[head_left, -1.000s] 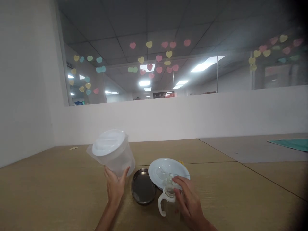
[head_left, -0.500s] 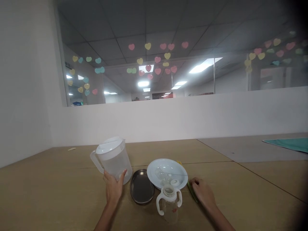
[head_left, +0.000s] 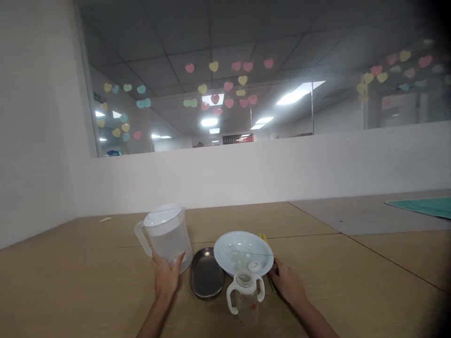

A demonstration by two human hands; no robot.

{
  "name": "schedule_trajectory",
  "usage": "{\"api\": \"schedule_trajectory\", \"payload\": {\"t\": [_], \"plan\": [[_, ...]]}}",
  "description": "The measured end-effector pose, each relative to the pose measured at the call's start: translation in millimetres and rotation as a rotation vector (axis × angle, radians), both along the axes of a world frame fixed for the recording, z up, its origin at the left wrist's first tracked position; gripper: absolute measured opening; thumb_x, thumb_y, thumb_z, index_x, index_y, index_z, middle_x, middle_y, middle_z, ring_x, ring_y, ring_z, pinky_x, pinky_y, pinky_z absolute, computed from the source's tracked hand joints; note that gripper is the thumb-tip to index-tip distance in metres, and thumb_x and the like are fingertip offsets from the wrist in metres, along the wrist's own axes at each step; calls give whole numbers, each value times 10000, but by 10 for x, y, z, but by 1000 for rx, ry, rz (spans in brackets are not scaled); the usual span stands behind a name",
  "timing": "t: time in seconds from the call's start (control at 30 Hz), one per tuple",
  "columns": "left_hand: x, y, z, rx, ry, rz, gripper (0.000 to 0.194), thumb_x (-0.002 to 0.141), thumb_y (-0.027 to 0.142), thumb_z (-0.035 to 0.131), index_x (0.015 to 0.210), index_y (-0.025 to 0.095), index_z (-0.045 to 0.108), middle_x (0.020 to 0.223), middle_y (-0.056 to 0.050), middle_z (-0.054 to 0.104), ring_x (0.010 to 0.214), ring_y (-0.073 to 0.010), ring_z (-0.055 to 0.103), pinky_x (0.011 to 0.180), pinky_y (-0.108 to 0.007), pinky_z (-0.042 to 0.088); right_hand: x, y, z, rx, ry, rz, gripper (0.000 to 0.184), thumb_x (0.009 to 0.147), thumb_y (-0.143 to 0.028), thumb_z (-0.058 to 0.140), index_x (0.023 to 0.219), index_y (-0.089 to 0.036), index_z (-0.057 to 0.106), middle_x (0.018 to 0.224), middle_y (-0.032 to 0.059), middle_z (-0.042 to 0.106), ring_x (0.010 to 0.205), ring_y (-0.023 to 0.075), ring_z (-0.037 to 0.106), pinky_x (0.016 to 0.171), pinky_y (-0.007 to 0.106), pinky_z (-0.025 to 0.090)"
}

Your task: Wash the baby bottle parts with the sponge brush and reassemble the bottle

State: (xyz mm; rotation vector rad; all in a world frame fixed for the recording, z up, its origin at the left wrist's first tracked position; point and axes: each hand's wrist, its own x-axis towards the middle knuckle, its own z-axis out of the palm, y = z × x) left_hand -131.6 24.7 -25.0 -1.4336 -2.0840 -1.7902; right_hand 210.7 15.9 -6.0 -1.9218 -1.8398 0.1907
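My left hand is wrapped round the lower front of a translucent lidded jug, thumb on its right side. My right hand is closed at the right rim of a white bowl. A thin green strip shows under its fingers, partly hidden, so its kind is unclear. Clear plastic parts and a white ring lie in the bowl. In front of it stands an open clear baby bottle with two white handles.
A dark oval metal tray lies between the jug and the bowl. Something yellow sticks out behind the bowl. Further off are a flat pale scrap, a teal cloth at right, and a white wall below a window.
My right hand has shifted left to the bowl's rim, and the green strip has moved left with it. The jug has turned slightly in my left hand.
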Motion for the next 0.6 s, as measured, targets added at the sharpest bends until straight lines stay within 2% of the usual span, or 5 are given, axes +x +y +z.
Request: {"api": "schedule_trajectory", "payload": {"t": [0.07, 0.3, 0.47, 0.6], "plan": [[4, -2, -1, -35, 2, 11, 909, 746, 596, 516, 1361, 79, 94, 1279, -247, 353, 1194, -346, 399, 928, -458, 396, -12, 5, -17, 9, -17, -8, 329, 845, -228, 370, 1112, -169, 553, 976, 99, 676, 874, 212, 628, 632, 246, 374], [14, -4, -20, -127, 59, 15, 915, 765, 585, 499, 1375, 96, 24, 1325, -240, 317, 1207, -351, 391, 932, -434, 394, -39, 5, -50, 73, -1, -11, 337, 808, -203, 406, 1113, -148, 538, 1048, 115, 645, 957, 223, 597, 698, 264, 389], [19, -7, -9, -151, 88, 33, 869, 788, 549, 487, 1373, 115, 12, 1351, -243, 305, 1228, -336, 373, 932, -410, 393, -7, 70, -100, 104, 196, -109, 321, 749, -300, 497, 1023, -156, 581, 845, 76, 670, 777, 207, 621, 587, 249, 375], [31, -16, 6, -178, 85, 45, 916, 767, 615, 460, 1375, 75, 38, 1309, -264, 346, 1197, -369, 401, 884, -450, 420, 59, 142, -121, 132, 455, -190, 334, 667, -252, 551, 972, -141, 627, 733, 45, 668, 716, 198, 622, 568, 240, 375]]}}
